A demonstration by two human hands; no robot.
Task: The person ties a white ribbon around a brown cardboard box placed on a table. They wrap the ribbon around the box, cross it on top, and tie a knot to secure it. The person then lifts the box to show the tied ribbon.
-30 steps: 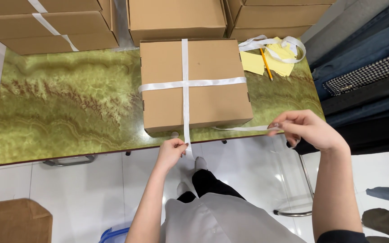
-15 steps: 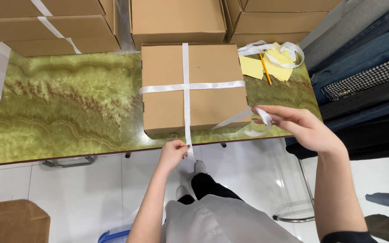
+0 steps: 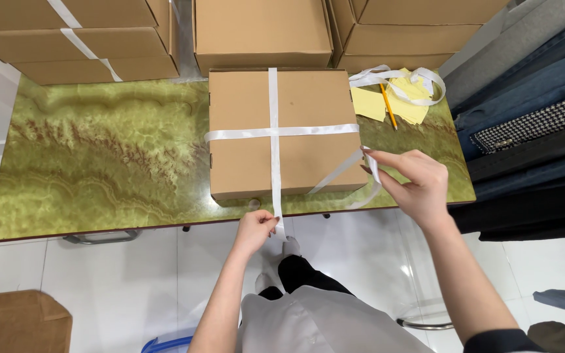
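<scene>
The plain brown cardboard box (image 3: pixel 281 134) sits at the near edge of the green marbled table (image 3: pixel 99 163), crossed by flat white ribbon (image 3: pixel 273 124). The left hand (image 3: pixel 255 230) pinches the ribbon's hanging end below the table edge, and the right hand (image 3: pixel 412 184) seems to grip a slack loop beside the box. If either pinch loosens, the crossing would likely slip off-centre.

White ribbon (image 3: pixel 273 131), brown cardboard box (image 3: pixel 308 104), green marbled table (image 3: pixel 99 157)

Left hand (image 3: pixel 254 229) and right hand (image 3: pixel 413 180), both in pinched grip.
</scene>
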